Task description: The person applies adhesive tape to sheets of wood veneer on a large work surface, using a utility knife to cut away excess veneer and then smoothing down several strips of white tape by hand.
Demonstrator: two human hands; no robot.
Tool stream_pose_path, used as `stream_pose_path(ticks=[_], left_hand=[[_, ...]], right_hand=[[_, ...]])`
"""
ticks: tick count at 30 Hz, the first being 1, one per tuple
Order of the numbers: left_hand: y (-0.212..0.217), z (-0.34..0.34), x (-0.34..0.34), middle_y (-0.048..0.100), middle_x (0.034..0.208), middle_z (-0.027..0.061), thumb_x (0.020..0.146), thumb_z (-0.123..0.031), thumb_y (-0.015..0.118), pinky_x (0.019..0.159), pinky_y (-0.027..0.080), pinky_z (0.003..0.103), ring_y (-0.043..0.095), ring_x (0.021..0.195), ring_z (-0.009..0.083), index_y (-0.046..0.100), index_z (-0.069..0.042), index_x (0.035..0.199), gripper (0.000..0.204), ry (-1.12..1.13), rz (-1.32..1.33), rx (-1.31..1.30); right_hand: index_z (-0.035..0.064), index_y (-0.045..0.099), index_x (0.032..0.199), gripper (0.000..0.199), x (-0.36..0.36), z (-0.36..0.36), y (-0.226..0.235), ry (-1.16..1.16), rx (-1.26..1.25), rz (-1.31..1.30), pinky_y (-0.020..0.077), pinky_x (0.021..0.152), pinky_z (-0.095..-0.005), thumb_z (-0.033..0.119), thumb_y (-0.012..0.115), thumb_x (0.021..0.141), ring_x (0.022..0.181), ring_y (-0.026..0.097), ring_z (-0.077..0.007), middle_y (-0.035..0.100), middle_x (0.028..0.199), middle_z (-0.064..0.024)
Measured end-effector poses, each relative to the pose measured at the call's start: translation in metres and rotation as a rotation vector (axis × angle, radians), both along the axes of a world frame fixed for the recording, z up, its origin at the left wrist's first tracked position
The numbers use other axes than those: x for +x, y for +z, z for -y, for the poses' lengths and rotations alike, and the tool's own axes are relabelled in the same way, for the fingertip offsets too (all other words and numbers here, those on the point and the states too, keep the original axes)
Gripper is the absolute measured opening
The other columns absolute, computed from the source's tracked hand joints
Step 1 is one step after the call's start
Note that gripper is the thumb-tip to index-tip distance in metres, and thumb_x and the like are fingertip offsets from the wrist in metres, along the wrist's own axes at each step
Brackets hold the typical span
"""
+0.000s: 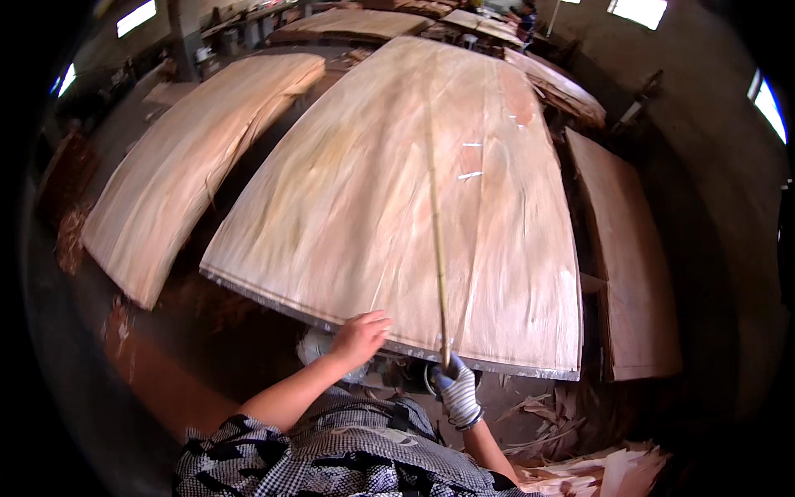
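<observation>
Holding, in the head view, a long thin stick [436,224] by its near end, with the gloved fingers of the right hand [460,396] closed around it, just outside the near edge of the wide wood sheet [348,207]. Extending the stick over this sheet toward its far edge; cannot tell where along its length it touches. Placing the bare left hand [361,338] at the sheet's near edge, left of the stick, with fingers loosely stretched; cannot tell whether the thumb goes under the edge.

Leaving a dark gap between the sheet and the wood stack [199,157] at its left, and a narrower one before the lower stack [633,257] at its right.

Showing white strips [470,175] on the sheet, right of the stick, too small for telling any writing. Showing also patterned clothing [232,455] before the near edge, with a pale mark, too unclear to read.

Fading into the wood grain near the sheet's far edge, at the stick's far end. Cutting off the wood scraps [613,472], nearer than the sheet's right corner, at the lower border. Blurring a small person [527,18] beyond the sheet's far right corner.
</observation>
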State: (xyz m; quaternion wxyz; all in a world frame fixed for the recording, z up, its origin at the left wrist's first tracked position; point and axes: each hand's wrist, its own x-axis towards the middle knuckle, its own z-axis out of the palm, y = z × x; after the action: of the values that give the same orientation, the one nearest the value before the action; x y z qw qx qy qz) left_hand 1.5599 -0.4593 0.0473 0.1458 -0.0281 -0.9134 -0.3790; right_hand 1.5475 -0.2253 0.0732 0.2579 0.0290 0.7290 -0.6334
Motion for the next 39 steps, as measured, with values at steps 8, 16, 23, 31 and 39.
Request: stream_pose_path(ticks=[8,16,23,31,39], left_hand=[[-0.027,0.233,0.026,0.043,0.125,0.0169,0.070,-0.006,0.060,0.095,0.034,0.040,0.041,0.113,0.0349,0.052,-0.007,0.114,0.044,0.452,-0.096,-0.335],[-0.099,0.446,0.066,0.029,0.136,0.0160,0.081,-0.021,0.052,0.101,0.025,0.047,0.031,0.123,0.0352,0.048,-0.013,0.122,0.041,0.824,0.329,-0.252],[-0.096,0.390,0.044,0.058,0.087,0.0153,0.080,-0.015,0.043,0.076,0.042,0.046,0.056,0.085,0.0332,0.056,-0.006,0.082,0.016,0.507,0.310,-0.290],[-0.011,0.268,-0.023,0.058,0.109,0.0107,0.086,-0.019,0.047,0.083,0.045,0.035,0.057,0.093,0.0226,0.056,0.000,0.106,0.029,-0.284,0.108,0.476],[0.009,0.380,0.059,0.061,0.103,0.0051,0.086,-0.036,0.050,0.087,0.040,0.034,0.053,0.098,0.0184,0.061,-0.008,0.102,0.034,0.082,-0.176,1.940]], right_hand=[[0.0086,0.057,0.101,0.032,0.111,0.055,-0.069,0.464,0.490,-0.215,0.0465,0.058,-0.0349,0.026,0.064,0.075,0.063,0.060,-0.0279,0.061,0.073,-0.0157],[0.0139,0.060,0.104,0.043,0.186,0.136,-0.058,0.732,0.738,-0.091,0.0461,0.070,-0.0349,0.039,0.065,0.069,0.079,0.061,-0.0320,0.063,0.082,-0.0175],[0.0135,0.059,0.104,0.040,0.212,0.145,-0.053,0.627,0.746,-0.101,0.0456,0.069,-0.0351,0.037,0.063,0.072,0.078,0.061,-0.0311,0.063,0.080,-0.0157],[-0.0020,0.059,0.101,0.029,0.236,0.179,-0.072,0.004,0.325,0.112,0.0459,0.071,-0.0250,0.006,0.067,0.074,0.078,0.057,-0.0119,0.064,0.084,-0.0089],[-0.0004,0.063,0.093,0.024,0.223,0.160,-0.072,-0.353,0.310,0.119,0.0427,0.058,-0.0220,0.014,0.067,0.075,0.063,0.052,-0.0061,0.062,0.071,-0.0026]])
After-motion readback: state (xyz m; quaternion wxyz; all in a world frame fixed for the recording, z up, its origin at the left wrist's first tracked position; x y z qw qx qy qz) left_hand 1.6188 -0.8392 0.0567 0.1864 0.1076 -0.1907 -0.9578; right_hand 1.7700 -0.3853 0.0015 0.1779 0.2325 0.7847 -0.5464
